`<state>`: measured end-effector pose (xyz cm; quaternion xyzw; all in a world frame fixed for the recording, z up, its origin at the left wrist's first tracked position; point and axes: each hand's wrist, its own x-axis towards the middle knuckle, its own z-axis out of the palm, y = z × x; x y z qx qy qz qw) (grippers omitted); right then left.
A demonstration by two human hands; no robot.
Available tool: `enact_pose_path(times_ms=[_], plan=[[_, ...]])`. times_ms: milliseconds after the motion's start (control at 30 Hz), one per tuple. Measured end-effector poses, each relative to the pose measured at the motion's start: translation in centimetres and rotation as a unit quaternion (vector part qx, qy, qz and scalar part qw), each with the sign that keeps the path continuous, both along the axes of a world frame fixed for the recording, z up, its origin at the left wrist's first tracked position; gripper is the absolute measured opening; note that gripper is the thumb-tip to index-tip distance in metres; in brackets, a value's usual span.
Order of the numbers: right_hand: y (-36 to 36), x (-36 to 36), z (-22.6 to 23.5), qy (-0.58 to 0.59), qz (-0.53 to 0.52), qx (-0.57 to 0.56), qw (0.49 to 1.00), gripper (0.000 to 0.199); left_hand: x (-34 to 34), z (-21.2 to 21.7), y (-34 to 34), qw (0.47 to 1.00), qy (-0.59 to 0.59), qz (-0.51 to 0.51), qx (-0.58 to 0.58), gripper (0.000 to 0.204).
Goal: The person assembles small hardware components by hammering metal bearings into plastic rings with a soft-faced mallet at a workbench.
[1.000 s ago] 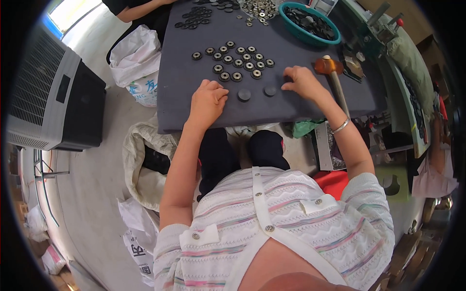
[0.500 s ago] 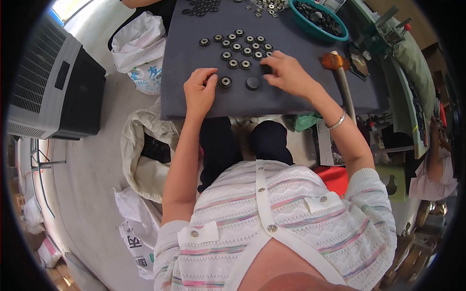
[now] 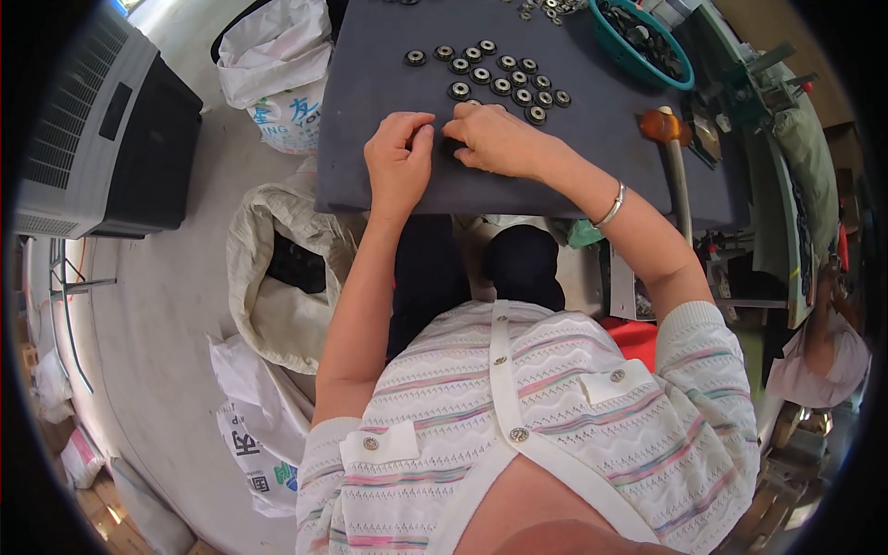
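My left hand [image 3: 400, 165] rests at the table's near edge, its fingers curled and the thumb close to the forefinger. Anything inside it is hidden. Close beside it, my right hand [image 3: 499, 141] reaches in from the right with bent fingers closed together. Something dark shows at its fingertips, too covered to name. Just beyond the hands lies a loose group of round black wheel-like parts with metal centres [image 3: 500, 86]. One such part [image 3: 414, 57] sits apart at the group's left, and another [image 3: 474, 103] is partly covered by my right hand.
A teal basket [image 3: 685, 81] of dark pieces stands at the far right of the grey-covered table [image 3: 370, 88]. Nearer lies a mallet with an orange head [image 3: 660, 126]. Small metal pieces [image 3: 546, 9] lie at the back. An open sack [image 3: 242, 305] stands left of my legs.
My right hand has moved left, from the edge of the group to beside my left hand. The near wheel-like part and black disc are now out of sight. The view has shifted slightly.
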<state>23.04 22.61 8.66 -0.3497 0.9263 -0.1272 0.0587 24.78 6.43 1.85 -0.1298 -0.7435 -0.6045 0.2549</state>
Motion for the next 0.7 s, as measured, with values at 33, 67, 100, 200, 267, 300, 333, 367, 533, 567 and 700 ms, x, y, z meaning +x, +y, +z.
enact_pose_path(times_ms=[33,67,100,200,267,300,333,367,533,567,700], plan=[[-0.2,-0.1,0.1,0.0,0.006,0.012,1.0,0.026,-0.1,0.0,0.0,1.0,-0.003,0.001,0.0,0.01],[-0.2,-0.1,0.1,0.001,0.013,0.024,1.0,0.022,-0.1,0.0,0.0,1.0,0.009,0.002,-0.002,0.01],[-0.3,-0.1,0.0,-0.001,0.014,0.023,1.0,0.022,-0.1,0.0,0.0,1.0,0.023,0.003,-0.005,0.01],[-0.3,0.1,0.0,0.028,0.01,0.013,0.999,0.018,-0.3,0.2,0.1,1.0,0.02,-0.004,0.001,0.01],[-0.3,0.0,0.0,0.031,0.025,0.02,0.999,0.018,-0.2,0.2,0.1,1.0,0.002,-0.006,-0.001,0.011],[-0.4,0.1,-0.1,0.041,0.023,0.018,0.999,0.018,-0.2,0.1,0.1,1.0,-0.019,-0.007,-0.002,0.011],[-0.3,0.4,-0.3,0.04,0.017,0.028,0.999,0.019,-0.3,0.1,0.1,1.0,-0.009,-0.01,-0.005,0.011],[-0.5,0.6,-0.7,0.038,0.016,0.038,0.998,0.02,-0.4,-0.3,-0.1,0.999,-0.032,-0.009,0.001,0.012],[0.3,3.8,-1.2,0.066,-0.026,0.001,0.997,0.022,-2.1,0.2,0.1,0.997,-0.026,-0.012,-0.071,0.016],[0.7,4.5,-1.4,0.107,-0.062,-0.036,0.992,0.025,-2.5,0.7,0.6,0.993,-0.007,-0.044,-0.109,0.018],[4.5,5.1,0.3,0.22,-0.122,-0.113,0.961,0.029,-3.0,2.4,3.4,0.942,0.066,-0.078,-0.321,0.024]])
